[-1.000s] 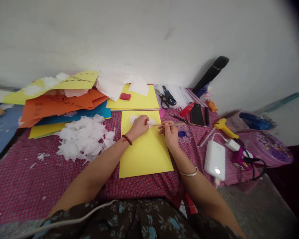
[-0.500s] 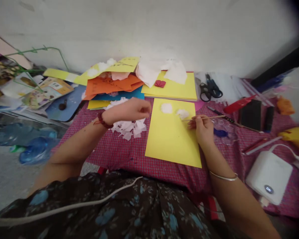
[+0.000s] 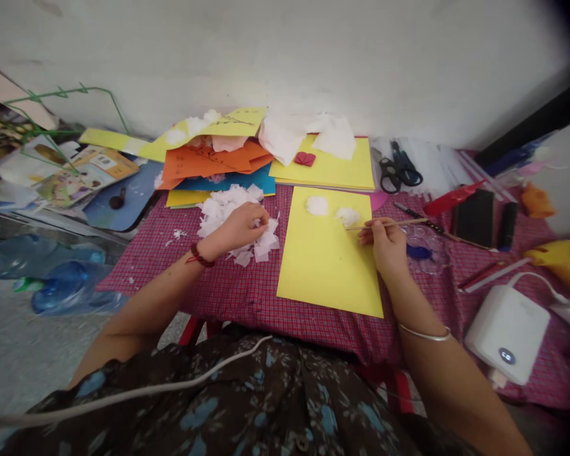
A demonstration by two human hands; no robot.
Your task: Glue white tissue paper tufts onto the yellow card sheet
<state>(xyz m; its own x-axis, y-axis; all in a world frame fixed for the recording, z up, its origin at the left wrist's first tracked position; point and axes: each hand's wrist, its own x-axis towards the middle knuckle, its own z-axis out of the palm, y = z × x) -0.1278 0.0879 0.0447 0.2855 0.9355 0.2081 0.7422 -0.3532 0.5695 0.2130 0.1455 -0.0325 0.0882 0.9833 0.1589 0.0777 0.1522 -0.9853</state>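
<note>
My left hand [image 3: 237, 228] rests on a heap of white tissue paper scraps [image 3: 235, 215], its fingers curled into the pieces. My right hand [image 3: 384, 244] pinches a thin wooden stick [image 3: 389, 224] that points left over a yellow paper sheet [image 3: 330, 253]. Two white tissue tufts [image 3: 332, 211] sit near the sheet's far edge, and the stick's tip is close to the right one.
Coloured sheets [image 3: 209, 161] and crumpled white tissue [image 3: 285, 136] pile up by the wall. Scissors [image 3: 396, 170], pens, a black phone [image 3: 477, 218], a yellow glue gun [image 3: 558, 259] and a white power bank [image 3: 510, 332] lie at the right. Plastic bottles [image 3: 52, 278] lie on the floor at left.
My left hand left the tufts on the yellow sheet, swung left and came down onto the tissue scraps. The view turned left. My right hand kept the stick in place.
</note>
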